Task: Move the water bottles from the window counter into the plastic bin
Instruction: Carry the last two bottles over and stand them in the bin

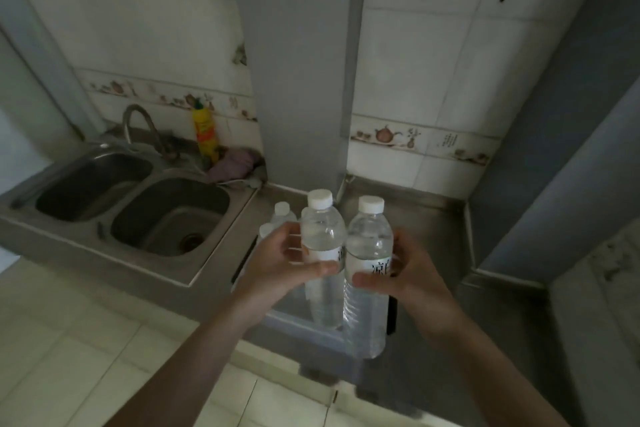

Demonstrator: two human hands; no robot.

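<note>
My left hand [284,265] grips a clear water bottle [322,236] with a white cap and white label, held upright. My right hand [405,274] grips a second, matching bottle [369,243] right beside the first; the two nearly touch. Both hang above a clear plastic bin [301,321] that stands on the steel counter, its front rim showing below the bottles. Inside the bin, behind my left hand, stand other capped bottles [282,213], partly hidden.
A double steel sink [138,204] with a curved tap [138,121] lies to the left. A yellow detergent bottle [206,133] and a purple cloth [235,163] sit behind it. A grey pillar [298,62] rises behind the bin. Steel counter [429,218] runs right to a tiled corner.
</note>
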